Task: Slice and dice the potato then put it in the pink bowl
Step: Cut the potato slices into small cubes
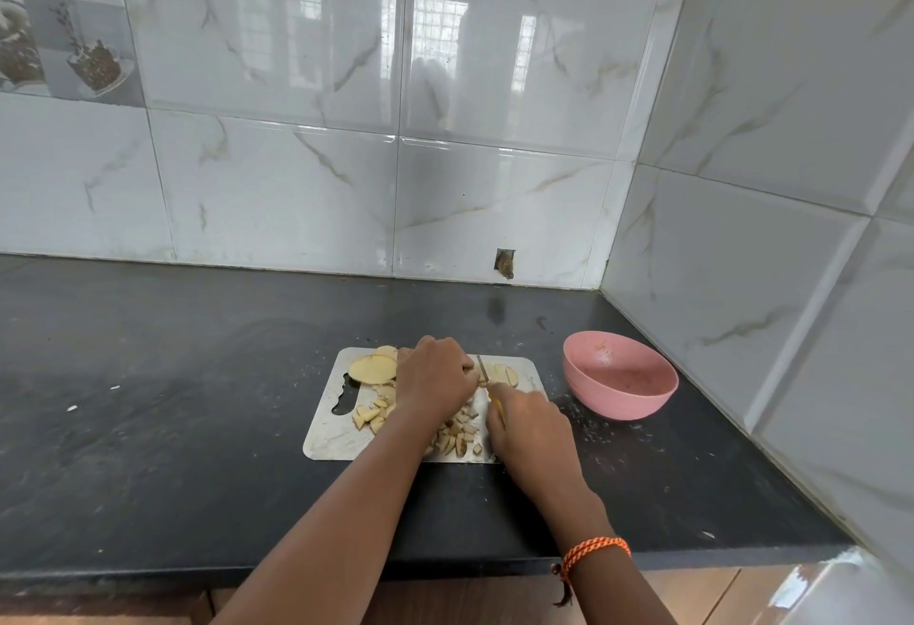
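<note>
Both forearms reach forward over the dark countertop (198,377) to a metal cutting board (326,431) lying near the corner of the tiled wall (445,80). The left hand (435,374) sits knuckles-up over the middle of the board, its fingers curled down onto potato pieces at the blade; what exactly they pinch is hidden beneath the hand. The right hand (531,426) lies lower and to the right, closed around the yellow handle of a knife (487,379), whose blade runs away from the person and stands just beside the left fingertips. An orange bracelet (591,553) circles the right wrist. Large potato slices (372,368) rest at the board's far left corner; diced potato (457,434) lies scattered across the near half, partly under the left forearm. The pink bowl (620,377) stands on the counter just right of the board, apart from it, holding no visible potato.
</note>
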Tool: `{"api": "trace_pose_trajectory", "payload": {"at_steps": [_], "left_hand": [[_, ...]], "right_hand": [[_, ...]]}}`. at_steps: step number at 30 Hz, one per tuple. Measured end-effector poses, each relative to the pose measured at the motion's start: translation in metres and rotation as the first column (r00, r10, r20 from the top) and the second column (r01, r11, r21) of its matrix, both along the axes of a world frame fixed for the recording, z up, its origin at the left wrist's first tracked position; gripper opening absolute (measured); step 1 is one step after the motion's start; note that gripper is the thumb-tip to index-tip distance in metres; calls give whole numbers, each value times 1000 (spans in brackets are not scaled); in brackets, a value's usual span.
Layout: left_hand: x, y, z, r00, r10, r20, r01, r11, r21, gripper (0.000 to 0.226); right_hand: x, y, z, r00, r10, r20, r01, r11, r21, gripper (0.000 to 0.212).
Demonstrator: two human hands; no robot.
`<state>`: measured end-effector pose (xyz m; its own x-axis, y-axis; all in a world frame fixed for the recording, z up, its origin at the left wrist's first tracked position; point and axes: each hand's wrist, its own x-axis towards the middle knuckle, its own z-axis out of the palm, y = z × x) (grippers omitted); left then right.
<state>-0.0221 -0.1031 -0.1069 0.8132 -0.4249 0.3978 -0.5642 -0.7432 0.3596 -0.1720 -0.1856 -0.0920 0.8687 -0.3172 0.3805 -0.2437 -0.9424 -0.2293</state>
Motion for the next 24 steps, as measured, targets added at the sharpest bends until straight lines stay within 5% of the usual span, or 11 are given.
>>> {"api": "trace_pose_trajectory", "payload": {"at_steps": [24], "left_hand": [[-15, 1, 11, 998, 56, 25, -57, 997, 60, 36]], "right_hand": [[-41, 6, -3, 1000, -4, -14, 4, 999, 51, 28]]}}
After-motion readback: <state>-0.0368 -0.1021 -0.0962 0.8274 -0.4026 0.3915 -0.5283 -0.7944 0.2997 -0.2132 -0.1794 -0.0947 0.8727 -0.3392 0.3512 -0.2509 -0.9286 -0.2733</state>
